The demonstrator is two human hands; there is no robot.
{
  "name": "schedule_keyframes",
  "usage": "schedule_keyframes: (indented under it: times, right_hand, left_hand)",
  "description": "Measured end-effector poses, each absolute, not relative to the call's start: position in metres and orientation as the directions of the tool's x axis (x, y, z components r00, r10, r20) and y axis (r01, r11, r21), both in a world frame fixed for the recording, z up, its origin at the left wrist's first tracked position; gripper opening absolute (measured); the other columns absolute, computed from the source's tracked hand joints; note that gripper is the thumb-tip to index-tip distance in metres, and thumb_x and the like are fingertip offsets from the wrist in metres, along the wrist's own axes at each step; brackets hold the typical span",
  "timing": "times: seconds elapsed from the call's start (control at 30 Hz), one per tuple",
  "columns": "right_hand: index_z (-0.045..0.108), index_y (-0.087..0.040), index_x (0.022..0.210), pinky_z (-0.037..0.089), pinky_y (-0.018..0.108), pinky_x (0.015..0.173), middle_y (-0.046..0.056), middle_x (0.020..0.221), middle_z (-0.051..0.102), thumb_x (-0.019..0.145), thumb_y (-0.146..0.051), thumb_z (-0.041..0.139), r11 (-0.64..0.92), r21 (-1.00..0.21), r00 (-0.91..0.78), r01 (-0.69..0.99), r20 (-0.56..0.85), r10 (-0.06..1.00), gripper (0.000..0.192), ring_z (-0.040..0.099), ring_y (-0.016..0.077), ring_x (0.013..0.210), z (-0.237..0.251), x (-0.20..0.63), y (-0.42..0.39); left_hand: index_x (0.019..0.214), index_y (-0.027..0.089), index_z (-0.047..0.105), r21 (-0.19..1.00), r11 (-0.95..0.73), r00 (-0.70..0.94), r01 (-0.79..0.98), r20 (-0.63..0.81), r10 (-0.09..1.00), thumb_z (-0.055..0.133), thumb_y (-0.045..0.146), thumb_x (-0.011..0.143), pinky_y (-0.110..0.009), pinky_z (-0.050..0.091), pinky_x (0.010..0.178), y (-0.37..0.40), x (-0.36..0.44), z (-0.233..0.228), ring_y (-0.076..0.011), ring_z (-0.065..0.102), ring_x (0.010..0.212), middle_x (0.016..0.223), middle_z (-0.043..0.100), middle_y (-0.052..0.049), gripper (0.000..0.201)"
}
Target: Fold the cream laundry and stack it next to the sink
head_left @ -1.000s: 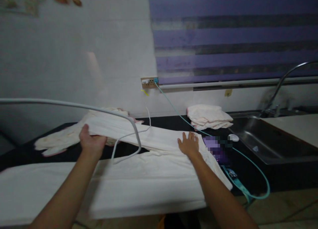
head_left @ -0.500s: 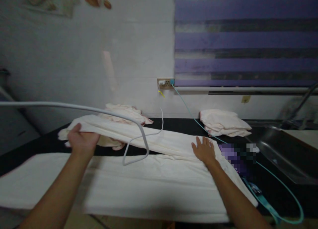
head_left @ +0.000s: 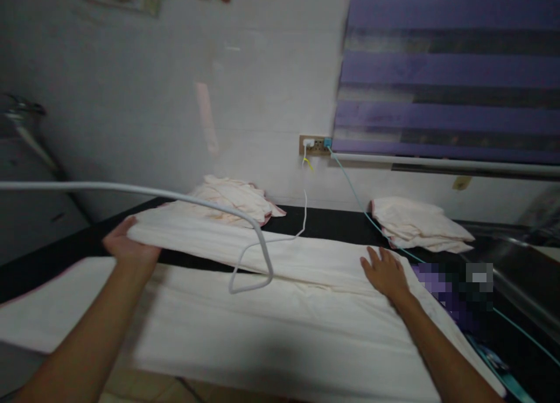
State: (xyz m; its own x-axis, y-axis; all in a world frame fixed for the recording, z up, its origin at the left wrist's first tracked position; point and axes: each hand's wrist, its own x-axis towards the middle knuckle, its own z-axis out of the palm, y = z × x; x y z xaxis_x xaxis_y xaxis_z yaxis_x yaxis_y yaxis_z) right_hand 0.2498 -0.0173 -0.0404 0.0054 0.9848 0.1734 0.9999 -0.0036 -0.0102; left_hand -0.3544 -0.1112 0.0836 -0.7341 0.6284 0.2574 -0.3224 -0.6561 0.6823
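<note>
A long white cloth with a pink edge lies along the front of the counter. Its back part is a narrow strip running from hand to hand. At the strip's left end, my left hand is closed on the fabric, thumb on top, the other fingers partly hidden. My right hand rests on the strip's right end, palm down with fingers spread. A white cable crosses in front of the cloth and hides part of it.
Behind lie a crumpled cream cloth pile and a folded cloth stack on the black counter. A wall socket holds white and teal plugs. Right of the cloth are a blurred-out purple item, a teal cord and a metal sink.
My left hand has shifted left along the strip to its end, and the strip looks straighter and smoother. My right hand stays on the cloth. The view has turned a little left.
</note>
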Motion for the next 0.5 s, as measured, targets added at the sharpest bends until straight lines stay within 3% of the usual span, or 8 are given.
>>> schedule_keyframes:
  times: [0.1, 0.23, 0.4, 0.5]
  right_hand:
    - [0.044, -0.02, 0.16, 0.034, 0.052, 0.119, 0.022, 0.162, 0.042, 0.107, -0.05, 0.037, 0.021, 0.016, -0.024, 1.0, 0.222, 0.975, 0.061, 0.037, 0.0346, 0.153, -0.046, 0.253, -0.016]
    - [0.048, -0.02, 0.157, 0.039, 0.054, 0.116, 0.023, 0.159, 0.047, 0.107, -0.051, 0.035, 0.06, 0.035, -0.067, 0.998, 0.279, 0.958, 0.061, 0.041, 0.0364, 0.15, -0.057, 0.26, -0.013]
    - [0.046, -0.02, 0.157, 0.041, 0.057, 0.115, 0.022, 0.157, 0.049, 0.106, -0.052, 0.031, 0.071, 0.045, -0.081, 0.996, 0.309, 0.948, 0.062, 0.042, 0.0368, 0.15, -0.069, 0.268, -0.007]
    - [0.047, -0.02, 0.156, 0.042, 0.057, 0.115, 0.022, 0.156, 0.049, 0.106, -0.054, 0.027, 0.07, 0.042, -0.079, 0.997, 0.312, 0.947, 0.064, 0.044, 0.0368, 0.149, -0.072, 0.272, -0.005]
  left_hand:
    - [0.122, -0.001, 0.051, 0.632, -0.704, -0.814, -0.324, 0.192, 0.548, 0.05, 0.012, 0.073, -0.045, 0.049, 0.115, -0.114, -0.362, 0.087, -0.0253, 0.063, 0.126, 0.123, 0.07, -0.012, 0.05]
    - [0.129, -0.006, 0.049, 0.705, -0.659, -0.813, -0.263, 0.206, 0.545, 0.046, 0.003, 0.079, -0.038, 0.047, 0.117, -0.115, -0.372, 0.086, -0.0233, 0.06, 0.132, 0.125, 0.071, -0.014, 0.051]
    - [0.129, -0.006, 0.052, 0.782, -0.577, -0.82, -0.235, 0.159, 0.55, 0.046, 0.009, 0.086, -0.037, 0.05, 0.114, -0.12, -0.392, 0.063, -0.0243, 0.059, 0.134, 0.115, 0.075, -0.01, 0.046]
    - [0.129, -0.005, 0.051, 0.874, -0.474, -0.835, -0.11, 0.178, 0.521, 0.041, 0.016, 0.091, -0.037, 0.052, 0.112, -0.118, -0.407, 0.047, -0.0233, 0.062, 0.129, 0.11, 0.076, -0.009, 0.045]
